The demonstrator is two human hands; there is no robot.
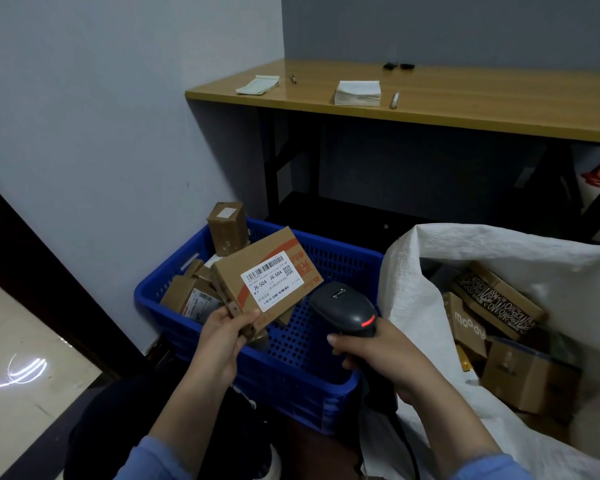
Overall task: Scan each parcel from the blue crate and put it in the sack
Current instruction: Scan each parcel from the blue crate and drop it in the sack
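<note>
Containing parcels (pixel 227 227): blue crate (pixel 326 403), white sack (pixel 426 306).

Pale blue-grey walls (pixel 101 98) meet in a dim corner, where a wooden table (pixel 465 114) on black legs (pixel 280 161) stands against the far wall. A notepad (pixel 258 84), a pen (pixel 292 79), a paper stack (pixel 357 93) and a marker (pixel 394 100) lie on top. At left, glossy floor tiles (pixel 11 327) reflect a streak of light beside a dark frame (pixel 32 251).
</note>
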